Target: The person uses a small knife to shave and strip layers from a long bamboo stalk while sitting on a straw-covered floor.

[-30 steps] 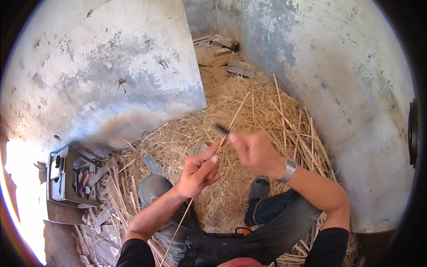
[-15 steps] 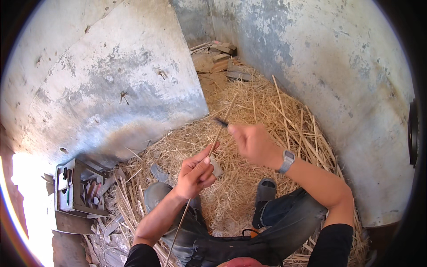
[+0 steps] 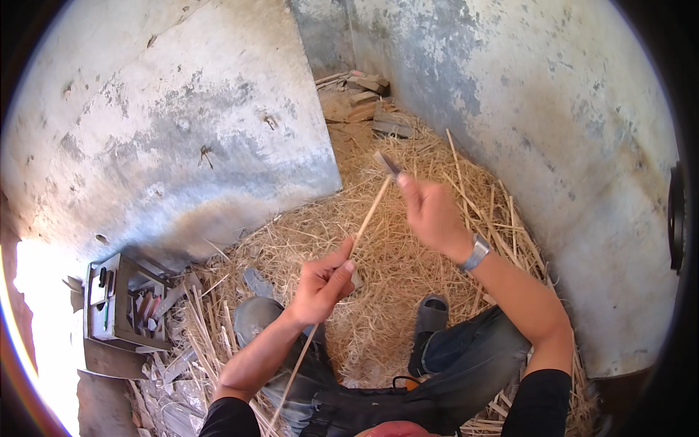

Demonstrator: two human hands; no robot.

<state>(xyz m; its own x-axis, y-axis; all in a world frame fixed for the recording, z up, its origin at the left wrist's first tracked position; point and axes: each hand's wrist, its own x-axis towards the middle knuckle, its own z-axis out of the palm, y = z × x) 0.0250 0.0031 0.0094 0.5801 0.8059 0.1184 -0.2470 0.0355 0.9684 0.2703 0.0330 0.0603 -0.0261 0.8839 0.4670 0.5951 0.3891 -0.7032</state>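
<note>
A long thin wooden stick (image 3: 370, 213) slants up and away between my knees. My left hand (image 3: 319, 288) is closed round it near its middle, thumb along the top, with the lower length trailing past my left leg. My right hand (image 3: 435, 217), a grey watch on its wrist, grips a small knife (image 3: 389, 163); its handle is hidden in the fingers. The dark blade points up and left, right by the far tip of the stick. Whether blade and tip touch, I cannot tell.
Shavings (image 3: 378, 306) cover the floor around my sandalled feet. Loose strips (image 3: 502, 233) lean along the right wall. A small wooden box (image 3: 116, 302) holding tools stands at left. Bricks (image 3: 368, 91) are piled in the far corner, beside a plastered partition (image 3: 218, 109).
My right hand has moved up and away with the knife, from partway along the stick to its far tip. My left hand still holds the stick in nearly the same place.
</note>
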